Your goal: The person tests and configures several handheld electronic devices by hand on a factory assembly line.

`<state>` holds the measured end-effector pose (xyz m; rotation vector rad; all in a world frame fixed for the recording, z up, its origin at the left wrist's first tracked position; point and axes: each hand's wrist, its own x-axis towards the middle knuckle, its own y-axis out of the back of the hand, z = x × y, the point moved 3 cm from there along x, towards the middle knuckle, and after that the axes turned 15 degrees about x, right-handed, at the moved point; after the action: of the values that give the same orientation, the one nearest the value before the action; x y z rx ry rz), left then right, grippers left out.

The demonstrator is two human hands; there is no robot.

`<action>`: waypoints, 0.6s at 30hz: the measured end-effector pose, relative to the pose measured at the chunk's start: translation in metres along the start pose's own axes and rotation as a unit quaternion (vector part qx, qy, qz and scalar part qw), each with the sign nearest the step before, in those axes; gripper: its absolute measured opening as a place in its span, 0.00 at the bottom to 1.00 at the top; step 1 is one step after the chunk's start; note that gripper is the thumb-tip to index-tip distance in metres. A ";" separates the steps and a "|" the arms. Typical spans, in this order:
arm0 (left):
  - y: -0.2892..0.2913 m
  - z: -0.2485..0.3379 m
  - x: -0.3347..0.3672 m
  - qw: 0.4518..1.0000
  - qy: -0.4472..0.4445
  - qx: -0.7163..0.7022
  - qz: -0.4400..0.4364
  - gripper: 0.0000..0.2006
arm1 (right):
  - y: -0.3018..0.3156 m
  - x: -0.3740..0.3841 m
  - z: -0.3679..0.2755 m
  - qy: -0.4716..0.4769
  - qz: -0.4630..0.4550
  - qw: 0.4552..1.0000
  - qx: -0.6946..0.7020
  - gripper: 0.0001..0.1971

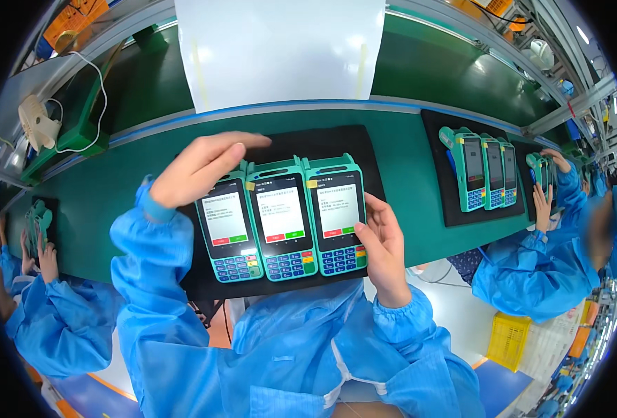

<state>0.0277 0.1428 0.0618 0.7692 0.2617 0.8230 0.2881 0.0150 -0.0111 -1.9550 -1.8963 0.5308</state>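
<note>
Three green handheld payment terminals stand side by side on a black mat [361, 139] in front of me: a left terminal [228, 216], a middle terminal [280, 209] and a right terminal [336, 202]. Each has a lit white screen with a red and a green button, above a blue keypad. My right hand [386, 247] grips the right terminal at its right edge, thumb on the screen's lower right corner near the green button. Over the top of the left terminal hovers my left hand [200, 167], fingers stretched out and slightly blurred, partly covering that terminal's upper end.
On the right, another black mat [455, 212] carries three more terminals [472, 174], beside a co-worker in blue [545, 272] handling a device. Another co-worker [64, 327] works at the left. A white sheet [280, 56] hangs beyond the green bench [141, 167]; a yellow basket [508, 340] stands low right.
</note>
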 end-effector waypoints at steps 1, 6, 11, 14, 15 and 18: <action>0.005 0.009 -0.008 0.997 0.010 0.067 0.043 0.19 | 0.000 0.000 0.001 0.004 -0.001 1.000 0.001 0.24; -0.044 0.075 -0.065 0.938 -0.022 0.305 0.162 0.16 | -0.002 0.000 0.002 0.014 0.000 1.000 -0.007 0.25; -0.115 0.088 -0.080 0.872 0.080 0.407 0.260 0.20 | 0.000 -0.001 0.000 -0.003 -0.003 1.000 -0.010 0.26; -0.131 0.080 -0.077 0.863 0.104 0.443 0.219 0.19 | 0.000 -0.001 -0.001 0.000 -0.009 1.000 -0.028 0.26; -0.132 0.079 -0.077 0.864 0.109 0.438 0.223 0.19 | 0.000 -0.002 -0.001 0.004 -0.010 0.999 -0.030 0.26; -0.130 0.083 -0.082 0.861 0.125 0.430 0.243 0.17 | 0.000 -0.003 -0.001 0.007 -0.003 1.000 -0.028 0.26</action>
<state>0.0866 -0.0171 0.0230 1.6148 0.7157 1.3081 0.2885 0.0121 -0.0105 -1.9816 -1.9280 0.4657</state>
